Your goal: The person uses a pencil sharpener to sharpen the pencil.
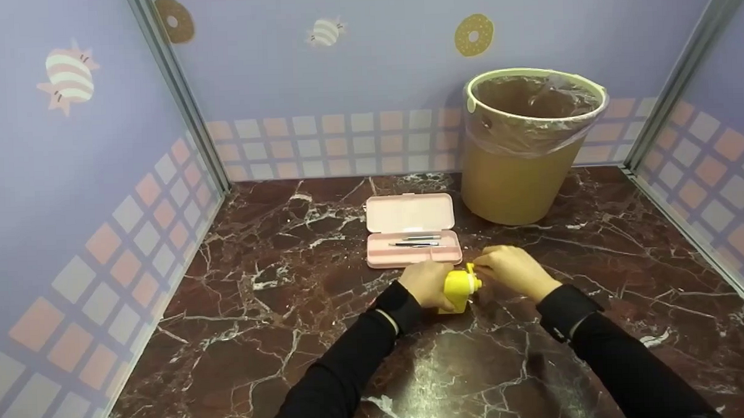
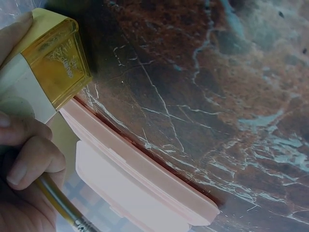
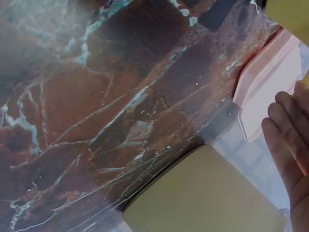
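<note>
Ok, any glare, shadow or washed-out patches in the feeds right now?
Head view: bright glare on the near part of the marble table, soft shadow on the wall beside the bin; left wrist: the open lid of the pink case washed out almost to white; right wrist: pale haze over the table at upper left, and the right hand looks dim.

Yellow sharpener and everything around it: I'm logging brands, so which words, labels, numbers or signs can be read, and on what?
Nothing can be read in any view.
Amber window of the yellow sharpener: pale marking, too blurred to read.
Pink pencil case and bin: no lettering visible.
</note>
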`<state>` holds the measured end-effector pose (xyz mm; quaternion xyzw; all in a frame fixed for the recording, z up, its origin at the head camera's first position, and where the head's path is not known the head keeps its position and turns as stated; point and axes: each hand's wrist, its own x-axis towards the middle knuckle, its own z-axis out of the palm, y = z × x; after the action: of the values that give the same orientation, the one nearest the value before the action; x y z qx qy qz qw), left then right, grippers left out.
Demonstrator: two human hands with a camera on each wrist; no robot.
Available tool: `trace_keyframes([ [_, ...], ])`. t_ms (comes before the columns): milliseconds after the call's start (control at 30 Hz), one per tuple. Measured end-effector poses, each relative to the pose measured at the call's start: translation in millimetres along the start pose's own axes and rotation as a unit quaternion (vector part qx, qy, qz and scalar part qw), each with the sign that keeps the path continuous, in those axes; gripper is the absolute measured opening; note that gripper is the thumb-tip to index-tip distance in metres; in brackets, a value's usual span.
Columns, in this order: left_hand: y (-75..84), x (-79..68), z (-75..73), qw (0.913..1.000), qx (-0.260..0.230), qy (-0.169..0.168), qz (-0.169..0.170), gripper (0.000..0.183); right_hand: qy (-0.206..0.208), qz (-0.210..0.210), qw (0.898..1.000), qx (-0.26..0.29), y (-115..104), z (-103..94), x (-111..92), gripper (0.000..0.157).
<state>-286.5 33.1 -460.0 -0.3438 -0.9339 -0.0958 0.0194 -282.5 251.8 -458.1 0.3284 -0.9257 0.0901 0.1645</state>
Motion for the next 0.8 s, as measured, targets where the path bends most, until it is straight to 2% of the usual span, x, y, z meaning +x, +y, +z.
trace_keyframes([
  [300,-1.1,-1.0,1.8,0.9999,-0.008,0.010,-0.004,0.052,-0.018,-0.003,1.000,0.001,-2,15.4,-9,0.002],
  [467,-0.5,-1.1,1.2,0.9998,-0.015,-0.001,-0.015,0.052,-0.025,-0.015,0.999,0.038,-9,20.9,-25,0.011],
  [600,0.9,-0.5,-1.3,0.9998,-0.010,0.002,-0.020,0.052,-0.014,-0.043,0.997,0.057,-15,18.7,-37,0.005],
  [700,2.4,-1.0,-2.4,0.9997,-0.005,0.001,-0.022,0.053,-0.005,-0.064,0.997,0.049,-21,13.4,-44,0.003],
  [800,3.7,-2.0,-3.0,0.9997,-0.005,-0.005,-0.025,0.053,0.008,-0.079,0.996,0.036,-27,5.6,-51,0.008],
])
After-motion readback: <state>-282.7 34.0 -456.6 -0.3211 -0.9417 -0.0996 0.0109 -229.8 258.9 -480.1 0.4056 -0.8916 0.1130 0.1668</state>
